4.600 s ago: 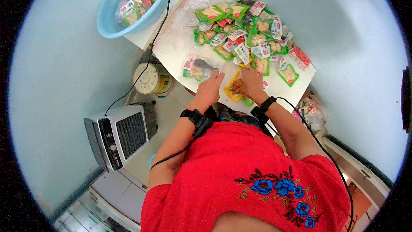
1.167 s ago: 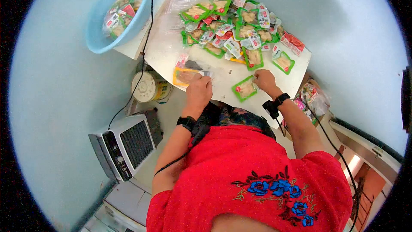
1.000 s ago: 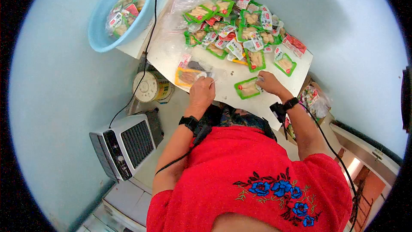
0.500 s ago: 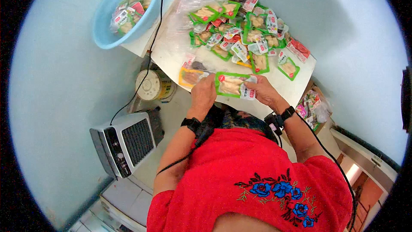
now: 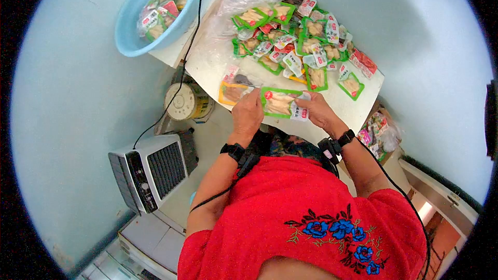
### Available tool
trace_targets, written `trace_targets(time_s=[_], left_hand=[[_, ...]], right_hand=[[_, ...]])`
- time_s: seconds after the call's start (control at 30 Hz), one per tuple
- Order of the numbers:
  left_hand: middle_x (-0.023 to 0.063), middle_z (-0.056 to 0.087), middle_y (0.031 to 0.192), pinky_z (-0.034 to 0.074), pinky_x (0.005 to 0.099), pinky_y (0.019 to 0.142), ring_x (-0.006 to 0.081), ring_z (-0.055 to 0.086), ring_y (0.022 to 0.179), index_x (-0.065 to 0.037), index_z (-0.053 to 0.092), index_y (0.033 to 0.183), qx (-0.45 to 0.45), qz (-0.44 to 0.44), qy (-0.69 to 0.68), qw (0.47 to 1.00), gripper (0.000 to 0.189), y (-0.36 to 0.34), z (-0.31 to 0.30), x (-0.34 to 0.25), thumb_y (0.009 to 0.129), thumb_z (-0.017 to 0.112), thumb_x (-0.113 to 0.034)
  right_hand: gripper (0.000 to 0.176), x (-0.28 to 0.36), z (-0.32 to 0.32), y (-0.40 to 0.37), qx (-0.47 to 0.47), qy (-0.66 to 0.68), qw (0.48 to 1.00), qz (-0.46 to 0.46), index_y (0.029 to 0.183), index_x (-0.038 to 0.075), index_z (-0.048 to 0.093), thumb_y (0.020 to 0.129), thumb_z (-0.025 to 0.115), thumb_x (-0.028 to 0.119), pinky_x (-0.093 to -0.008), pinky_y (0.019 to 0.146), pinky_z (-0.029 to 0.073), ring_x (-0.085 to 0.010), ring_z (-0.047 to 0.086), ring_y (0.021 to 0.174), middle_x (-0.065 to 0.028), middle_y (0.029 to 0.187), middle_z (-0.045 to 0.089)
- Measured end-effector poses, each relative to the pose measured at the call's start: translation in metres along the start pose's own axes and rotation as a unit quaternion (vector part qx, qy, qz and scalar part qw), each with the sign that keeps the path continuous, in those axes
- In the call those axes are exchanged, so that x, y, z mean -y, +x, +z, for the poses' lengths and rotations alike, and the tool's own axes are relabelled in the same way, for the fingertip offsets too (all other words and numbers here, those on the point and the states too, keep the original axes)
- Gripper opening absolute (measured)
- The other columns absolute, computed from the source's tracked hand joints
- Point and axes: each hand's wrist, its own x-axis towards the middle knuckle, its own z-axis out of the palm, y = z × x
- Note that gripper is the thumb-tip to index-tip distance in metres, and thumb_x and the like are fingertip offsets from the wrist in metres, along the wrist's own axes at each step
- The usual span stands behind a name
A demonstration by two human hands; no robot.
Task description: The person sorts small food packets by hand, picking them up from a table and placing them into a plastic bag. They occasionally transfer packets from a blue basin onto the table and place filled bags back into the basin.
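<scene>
A green-edged food packet with pale pieces behind its clear window lies level between my two hands, just over the table's near edge. My left hand is closed on its left end. At the printed white end, my right hand pinches the packet with the thumb on top. Beside my left hand rests a yellow-edged packet with brownish contents. Farther back is a heap of similar packets, mostly green-edged, some red or white. One green-edged packet lies apart on the right.
A blue basin holding several packets stands at the back left. Clear plastic bags lie beside the heap on the white table. Below are a lidded bucket, a grey boxy appliance and, right, more packets. A black cable hangs at left.
The view has shifted slightly, so the table and heap appear a little farther right. Both hands keep the same hold on the packet.
</scene>
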Motion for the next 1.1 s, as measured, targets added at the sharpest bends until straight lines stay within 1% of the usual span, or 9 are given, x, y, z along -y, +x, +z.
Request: trace_targets(time_s=[0.07, 0.17, 0.27, 0.37, 0.47, 0.67, 0.77, 0.97, 1.1], left_hand=[[0.0181, 0.065, 0.082, 0.051, 0.0443, 0.063, 0.0356, 0.063, 0.074, -0.004, 0.06, 0.101, 0.021, -0.004, 0.006, 1.0, 0.017, 0.001, -0.003, -0.001, 0.085, 0.055, -0.008], [0.0183, 0.065, 0.082, 0.051, 0.0442, 0.063, 0.0354, 0.063, 0.074, -0.004, 0.061, 0.101, 0.004, 0.002, -0.004, 1.0, 0.018, 0.0, 0.001, 0.004, 0.085, 0.056, -0.008], [0.0181, 0.064, 0.081, 0.051, 0.0437, 0.063, 0.0352, 0.063, 0.073, -0.004, 0.06, 0.103, -0.036, 0.036, -0.02, 0.998, 0.019, -0.001, 0.006, 0.006, 0.085, 0.056, -0.009], [0.0171, 0.064, 0.079, 0.051, 0.0431, 0.061, 0.0343, 0.063, 0.073, -0.005, 0.059, 0.105, -0.015, 0.03, 0.004, 0.999, 0.021, 0.001, 0.003, 0.001, 0.085, 0.057, -0.011], [0.0154, 0.063, 0.076, 0.05, 0.0428, 0.058, 0.0335, 0.063, 0.071, -0.005, 0.059, 0.105, -0.027, 0.003, 0.032, 0.999, 0.02, 0.002, 0.005, 0.0, 0.085, 0.058, -0.011], [0.0142, 0.063, 0.073, 0.048, 0.0437, 0.055, 0.0335, 0.062, 0.068, -0.009, 0.059, 0.099, 0.003, 0.036, 0.005, 0.999, 0.015, 0.008, -0.003, -0.004, 0.085, 0.058, -0.012], [0.015, 0.062, 0.072, 0.048, 0.0432, 0.056, 0.0331, 0.062, 0.067, -0.009, 0.059, 0.098, 0.009, 0.053, -0.012, 0.998, 0.013, 0.014, -0.001, -0.002, 0.086, 0.057, -0.011], [0.015, 0.063, 0.075, 0.049, 0.0431, 0.058, 0.0333, 0.062, 0.069, -0.006, 0.058, 0.099, 0.045, 0.063, -0.073, 0.994, 0.013, 0.016, 0.001, -0.005, 0.086, 0.056, -0.01], [0.0206, 0.066, 0.088, 0.051, 0.0429, 0.066, 0.036, 0.065, 0.077, -0.004, 0.063, 0.107, 0.09, 0.049, -0.09, 0.991, 0.022, 0.012, 0.003, -0.003, 0.087, 0.058, -0.011]], right_hand=[[0.027, 0.002, -0.004, 0.0, -0.011, -0.053, 0.998, -0.008, 0.113, -0.005, 0.058, 0.086, 0.058, -0.002, -0.0311, 0.071, 0.057, -0.0171, 0.065, 0.081, -0.0109, 0.101, 0.066], [0.027, 0.006, -0.003, -0.004, -0.017, -0.04, 0.999, 0.01, 0.113, -0.006, 0.058, 0.087, 0.059, -0.001, -0.0316, 0.08, 0.056, -0.0177, 0.066, 0.087, -0.0123, 0.106, 0.065], [0.026, -0.007, -0.016, 0.005, 0.001, -0.048, 0.999, 0.004, 0.113, -0.006, 0.057, 0.087, 0.058, -0.002, -0.0318, 0.079, 0.056, -0.0179, 0.066, 0.086, -0.0126, 0.106, 0.065], [0.027, -0.004, 0.005, 0.004, -0.001, -0.005, 1.0, 0.013, 0.114, -0.006, 0.057, 0.087, 0.058, -0.002, -0.0321, 0.079, 0.056, -0.0182, 0.066, 0.086, -0.0125, 0.106, 0.065], [0.027, -0.013, 0.002, 0.015, 0.006, -0.054, 0.999, 0.005, 0.115, -0.006, 0.056, 0.088, 0.058, -0.001, -0.0323, 0.079, 0.056, -0.0183, 0.066, 0.086, -0.0122, 0.106, 0.065], [0.026, -0.013, 0.017, 0.014, -0.024, 0.06, 0.998, 0.001, 0.116, -0.003, 0.055, 0.09, 0.056, 0.0, -0.0338, 0.081, 0.056, -0.0187, 0.066, 0.089, -0.011, 0.106, 0.064], [0.029, -0.012, 0.028, 0.022, 0.0, 0.107, 0.994, 0.014, 0.118, -0.003, 0.054, 0.089, 0.057, 0.002, -0.032, 0.076, 0.055, -0.018, 0.065, 0.086, -0.009, 0.104, 0.064], [0.025, -0.018, 0.051, 0.041, 0.042, 0.129, 0.99, 0.028, 0.116, -0.002, 0.054, 0.091, 0.055, 0.002, -0.0349, 0.084, 0.053, -0.02, 0.063, 0.093, -0.01, 0.105, 0.063], [0.021, -0.032, 0.044, 0.069, 0.114, 0.098, 0.988, 0.023, 0.112, 0.003, 0.055, 0.091, 0.056, 0.004, -0.0352, 0.09, 0.05, -0.0189, 0.06, 0.1, -0.0073, 0.108, 0.062]])
